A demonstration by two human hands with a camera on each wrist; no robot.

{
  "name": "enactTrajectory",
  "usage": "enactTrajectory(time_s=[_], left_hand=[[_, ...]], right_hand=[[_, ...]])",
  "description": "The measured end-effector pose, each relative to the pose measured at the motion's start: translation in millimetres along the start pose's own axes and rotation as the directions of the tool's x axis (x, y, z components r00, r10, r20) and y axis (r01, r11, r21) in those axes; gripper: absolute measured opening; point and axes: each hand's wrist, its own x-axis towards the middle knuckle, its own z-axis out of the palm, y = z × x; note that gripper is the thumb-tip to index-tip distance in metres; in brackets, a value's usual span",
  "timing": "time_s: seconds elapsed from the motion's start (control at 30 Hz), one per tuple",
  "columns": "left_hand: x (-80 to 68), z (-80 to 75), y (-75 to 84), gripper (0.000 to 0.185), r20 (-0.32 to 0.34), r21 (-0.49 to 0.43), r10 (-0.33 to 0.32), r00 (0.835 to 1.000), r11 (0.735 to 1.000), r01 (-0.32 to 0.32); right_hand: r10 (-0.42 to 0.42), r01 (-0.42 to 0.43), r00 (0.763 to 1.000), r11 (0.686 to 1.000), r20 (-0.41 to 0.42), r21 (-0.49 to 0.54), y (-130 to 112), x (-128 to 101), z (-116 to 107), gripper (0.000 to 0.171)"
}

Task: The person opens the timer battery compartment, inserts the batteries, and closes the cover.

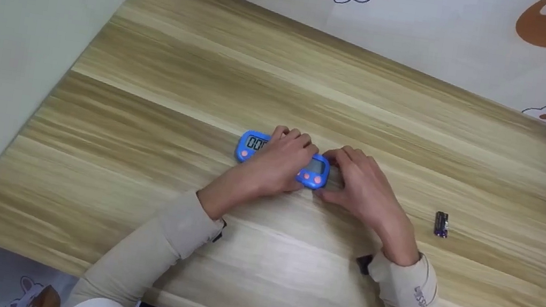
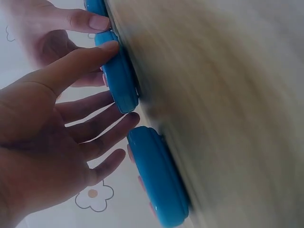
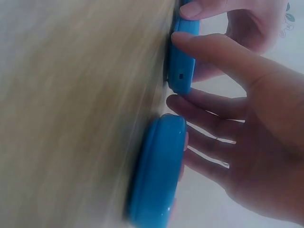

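Observation:
Several blue digital timers with pink buttons are at the middle of the table. The left timer (image 1: 244, 154) lies flat, zeros on its display and its right part hidden by my left hand (image 1: 277, 159). Over another timer (image 1: 323, 173), whose visible display is blank, that hand's fingers reach across, thumb on the near edge. My right hand (image 1: 368, 189) pinches at its right end, thumb in front and fingers behind. In the left wrist view, one blue timer (image 2: 159, 175) lies apart below the fingers. Another timer (image 3: 156, 175) shows close up in the right wrist view.
Two small dark batteries (image 1: 441, 224) lie side by side to the right of my right hand. The wooden table (image 1: 169, 51) meets a flower-patterned wall (image 1: 421, 29) along its back edge.

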Motion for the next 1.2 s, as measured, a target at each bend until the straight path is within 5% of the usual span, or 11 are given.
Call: enactTrajectory(time_s=[0.2,0.33,0.5,0.67,1.0,1.2], left_hand=[[1.9,-4.0,2.9,0.062,-0.009,-0.06,-0.014,1.0,0.998,0.013],[0.7,-22.6,7.8,0.064,-0.065,-0.186,0.008,0.998,0.982,-0.02],[2.2,-49.7,27.8,0.065,-0.187,-0.366,0.097,0.978,0.917,-0.161],[7.1,-59.1,47.6,0.063,-0.244,-0.43,0.172,0.954,0.863,-0.265],[1.3,-57.9,49.9,0.065,-0.266,-0.439,0.178,0.947,0.852,-0.284],[-0.7,-55.1,52.9,0.066,-0.262,-0.416,0.149,0.954,0.874,-0.251]], right_hand=[[-0.007,0.007,1.0,0.999,0.005,0.037,4.4,-0.6,-6.3,0.058],[0.009,-0.006,1.0,0.992,-0.029,0.127,5.3,-9.2,-29.6,0.058],[0.02,0.003,0.994,0.979,-0.11,0.205,8.8,-33.5,-71.1,0.061],[0.0,0.048,0.98,0.97,-0.198,0.238,13.9,-58.9,-93.6,0.065],[-0.062,0.113,0.977,0.961,-0.202,0.253,14.7,-60.0,-98.8,0.065],[-0.033,0.097,0.969,0.962,-0.244,0.254,-4.2,-63.2,-104.3,0.066]])
